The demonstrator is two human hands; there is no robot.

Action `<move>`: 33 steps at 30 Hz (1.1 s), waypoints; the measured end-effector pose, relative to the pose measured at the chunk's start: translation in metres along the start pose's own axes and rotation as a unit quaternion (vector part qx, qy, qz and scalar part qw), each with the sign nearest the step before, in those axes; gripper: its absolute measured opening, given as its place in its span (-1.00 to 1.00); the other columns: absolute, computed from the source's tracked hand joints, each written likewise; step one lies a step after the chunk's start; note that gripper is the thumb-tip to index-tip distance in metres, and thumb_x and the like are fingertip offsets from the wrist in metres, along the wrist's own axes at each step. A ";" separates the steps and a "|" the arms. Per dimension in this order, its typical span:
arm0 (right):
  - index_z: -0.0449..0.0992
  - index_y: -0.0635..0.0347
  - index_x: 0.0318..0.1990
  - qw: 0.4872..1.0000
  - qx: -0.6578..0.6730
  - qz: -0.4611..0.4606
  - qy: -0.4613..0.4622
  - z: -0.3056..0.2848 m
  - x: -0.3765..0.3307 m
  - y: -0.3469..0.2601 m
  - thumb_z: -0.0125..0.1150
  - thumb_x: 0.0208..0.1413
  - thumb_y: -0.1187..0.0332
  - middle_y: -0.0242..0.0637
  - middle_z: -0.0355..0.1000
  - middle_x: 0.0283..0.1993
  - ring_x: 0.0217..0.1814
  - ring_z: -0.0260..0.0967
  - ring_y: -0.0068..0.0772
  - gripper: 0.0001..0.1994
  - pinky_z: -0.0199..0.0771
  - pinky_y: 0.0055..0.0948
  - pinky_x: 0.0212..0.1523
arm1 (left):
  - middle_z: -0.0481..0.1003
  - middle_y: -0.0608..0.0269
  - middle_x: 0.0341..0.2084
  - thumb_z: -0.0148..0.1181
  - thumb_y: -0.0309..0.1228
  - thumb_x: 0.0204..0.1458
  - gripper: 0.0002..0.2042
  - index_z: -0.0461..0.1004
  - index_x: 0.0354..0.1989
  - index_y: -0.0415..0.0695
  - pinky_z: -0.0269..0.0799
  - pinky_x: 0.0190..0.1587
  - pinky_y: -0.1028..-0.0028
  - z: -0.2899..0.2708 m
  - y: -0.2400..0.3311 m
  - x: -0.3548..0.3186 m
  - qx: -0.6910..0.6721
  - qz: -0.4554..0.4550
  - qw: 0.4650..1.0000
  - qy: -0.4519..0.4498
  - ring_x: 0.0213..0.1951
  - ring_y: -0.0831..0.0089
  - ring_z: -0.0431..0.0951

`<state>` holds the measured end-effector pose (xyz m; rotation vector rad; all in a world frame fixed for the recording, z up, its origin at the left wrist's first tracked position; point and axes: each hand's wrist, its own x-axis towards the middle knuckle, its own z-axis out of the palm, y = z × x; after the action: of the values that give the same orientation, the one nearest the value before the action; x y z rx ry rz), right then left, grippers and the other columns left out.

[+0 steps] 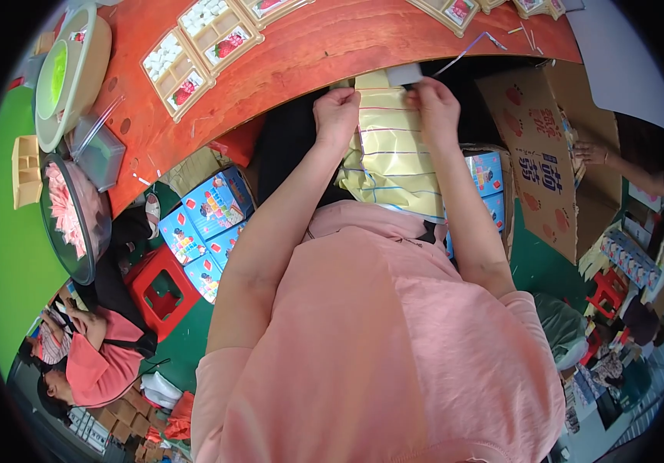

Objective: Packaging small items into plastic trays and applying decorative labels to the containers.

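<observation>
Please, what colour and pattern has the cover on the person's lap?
Pale yellow with thin coloured lines; the cover shows best in the head view.

A pale basin [97, 62] is set at the left end of the red tabletop [301, 65]; below it a dark-rimmed bowl [101, 212] is filled with pink packets [66, 208]; blue printed boxes [212, 208] are grouped near a red stool [145, 272]; at the right, a cardboard carton [529, 174] is printed with red fruit; a co-worker in pink [104, 359] is seen at the lower left.
</observation>
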<state>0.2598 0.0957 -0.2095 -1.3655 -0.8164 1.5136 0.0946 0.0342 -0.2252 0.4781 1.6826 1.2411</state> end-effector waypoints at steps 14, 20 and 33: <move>0.50 0.28 -0.23 0.898 -0.208 -0.360 0.143 -0.079 -0.084 -0.165 0.11 0.26 0.44 -0.34 0.47 -0.28 -0.26 0.38 -0.51 -0.90 0.40 -0.53 -0.24 | 0.49 0.16 -0.24 0.33 -0.43 0.08 -0.80 0.52 -0.19 -0.25 0.48 -0.25 0.46 -0.023 0.083 -0.107 0.058 0.194 0.972 -0.122 -0.27 0.42 0.53; 0.52 0.19 -0.25 0.659 -0.379 -0.619 -0.196 0.074 -0.137 -0.142 0.37 -0.21 0.42 -0.22 0.43 -0.14 -0.05 0.38 -0.14 -0.72 0.28 -0.13 0.02 | 0.52 0.28 -0.16 0.16 -0.32 0.27 -0.61 0.39 0.20 -0.25 0.43 -0.19 0.64 -0.053 0.174 -0.156 -0.238 0.112 0.940 -0.216 -0.20 0.67 0.49; 0.47 0.21 0.01 0.653 -0.344 -0.596 -0.316 0.254 -0.058 -0.099 0.19 0.09 0.52 -0.15 0.44 0.03 0.16 0.34 -0.12 -0.70 0.26 -0.12 0.16 | 0.64 -0.02 -0.41 0.02 -0.25 0.33 -0.70 0.52 -0.14 -0.29 0.21 -0.67 0.65 -0.260 0.195 -0.155 -0.120 0.144 0.974 0.126 -0.67 0.50 0.55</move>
<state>0.0283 0.1030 -0.0548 -0.3258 -2.3148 0.4873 -0.0982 -0.1374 0.0266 0.4401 1.6806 1.7564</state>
